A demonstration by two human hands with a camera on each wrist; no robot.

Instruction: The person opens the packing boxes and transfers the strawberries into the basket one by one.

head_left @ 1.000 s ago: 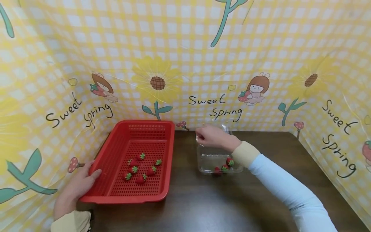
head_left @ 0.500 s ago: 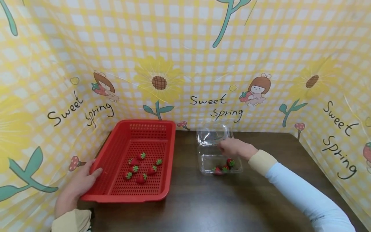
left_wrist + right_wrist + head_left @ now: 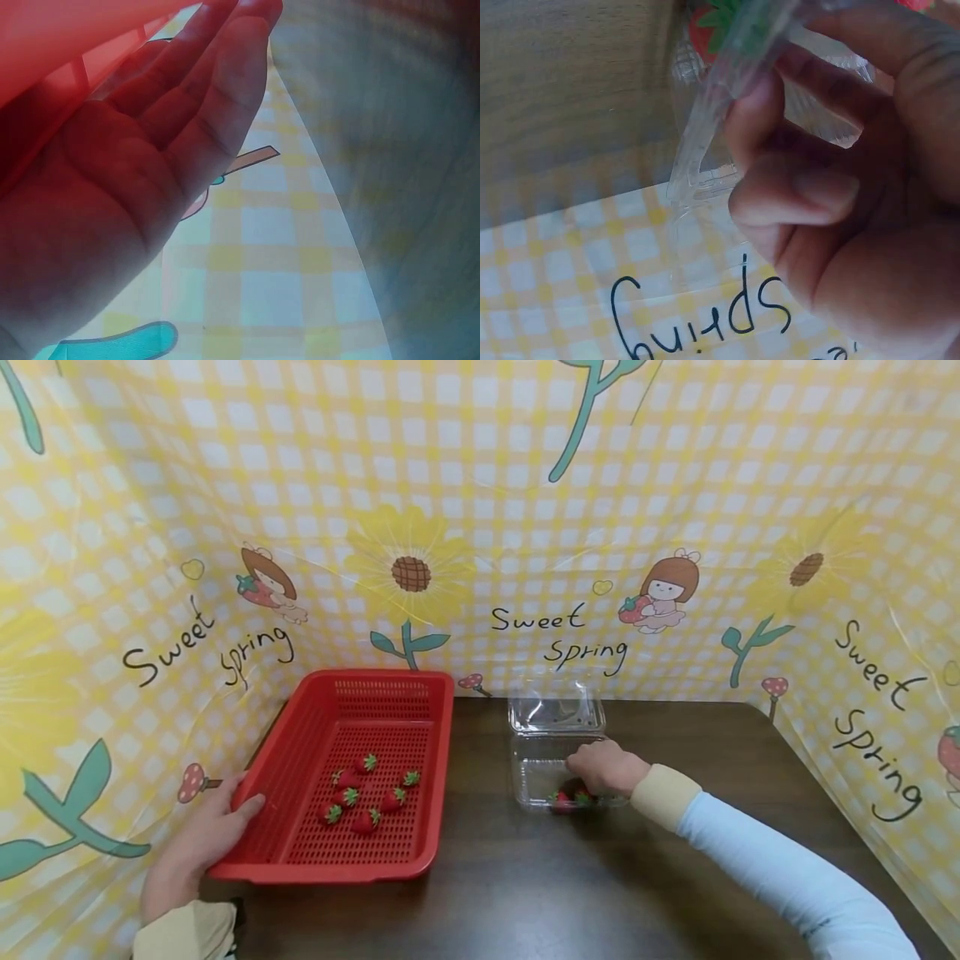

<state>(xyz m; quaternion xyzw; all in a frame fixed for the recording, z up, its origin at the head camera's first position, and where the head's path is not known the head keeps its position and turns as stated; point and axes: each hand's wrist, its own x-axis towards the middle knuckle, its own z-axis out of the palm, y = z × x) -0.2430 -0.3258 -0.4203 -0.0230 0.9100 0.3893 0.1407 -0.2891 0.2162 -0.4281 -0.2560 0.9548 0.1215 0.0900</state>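
My left hand [image 3: 213,827] grips the left rim of a red plastic basket [image 3: 444,735], thumb over the inside. In the left wrist view the other fingers [image 3: 225,97] lie along its outer wall. Several strawberries [image 3: 366,821] with green leaves lie in the basket. My right hand [image 3: 606,767] reaches down into a clear plastic clamshell box [image 3: 536,777] that holds strawberries [image 3: 561,800]. The right wrist view has some fingers curled beside the clear wall, with a strawberry [image 3: 705,34] close by. Its leading fingertips are out of sight, so any grasp there is hidden.
The clear lid [image 3: 555,714] is raised at the back of the box. Both containers stand on a dark wooden table [image 3: 495,893]. A yellow checked cloth [image 3: 480,527] hangs behind the table and along both sides.
My right hand has moved from the raised lid rightward, then down onto the strawberries in the box. The left hand and the basket keep nearly the same place.
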